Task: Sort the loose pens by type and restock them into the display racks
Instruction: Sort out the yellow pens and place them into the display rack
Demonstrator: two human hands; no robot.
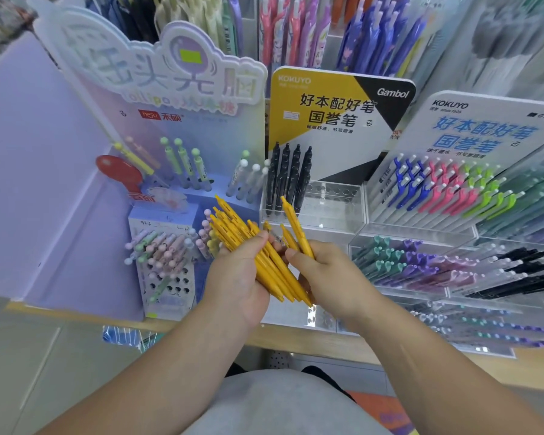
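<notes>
My left hand (237,277) grips a bundle of several yellow pens (233,227), their tops fanning up and to the left. My right hand (325,273) pinches a single yellow pen (292,219) pulled out of the bundle, its top pointing up at the clear acrylic rack (333,211). That rack stands under the yellow and black Kokuyo sign (333,102). Several black pens (288,175) fill its left holes, and the holes to their right are empty.
A purple lollipop-pen display (170,98) with pastel pens (161,249) stands on the left. To the right, a white Kokuyo rack (453,189) holds blue, pink and green pens. Trays of teal, purple and black pens (453,268) lie below. A wooden shelf edge (296,339) runs in front.
</notes>
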